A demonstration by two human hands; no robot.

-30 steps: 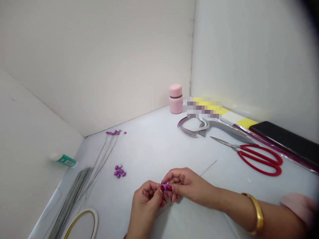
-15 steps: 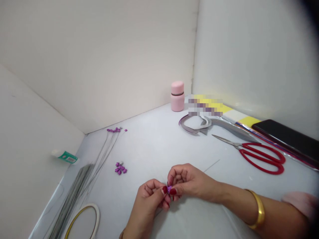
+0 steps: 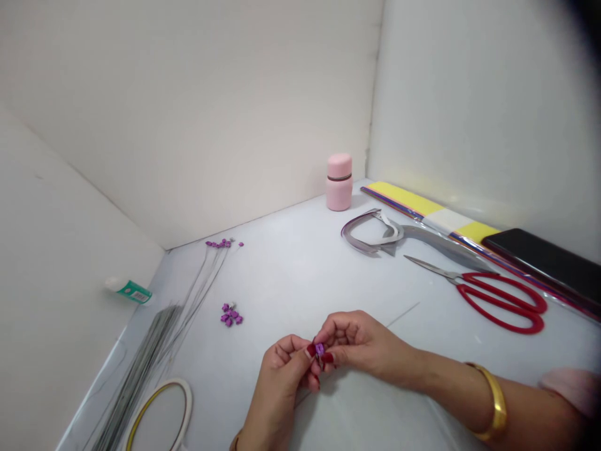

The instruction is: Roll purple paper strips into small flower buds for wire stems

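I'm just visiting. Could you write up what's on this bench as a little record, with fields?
Left hand: pinches purple flower
Right hand: pinches the same flower
Right wrist: gold bangle
Nearest loose items: purple flowers, wires
Rest: red scissors, pink jar, phone, glue tube, grey strips

You are getting no readable text: the green label [image 3: 134, 292] on the white tube [image 3: 115, 285] at the table's [image 3: 282, 282] left edge is showing only marks too small to read
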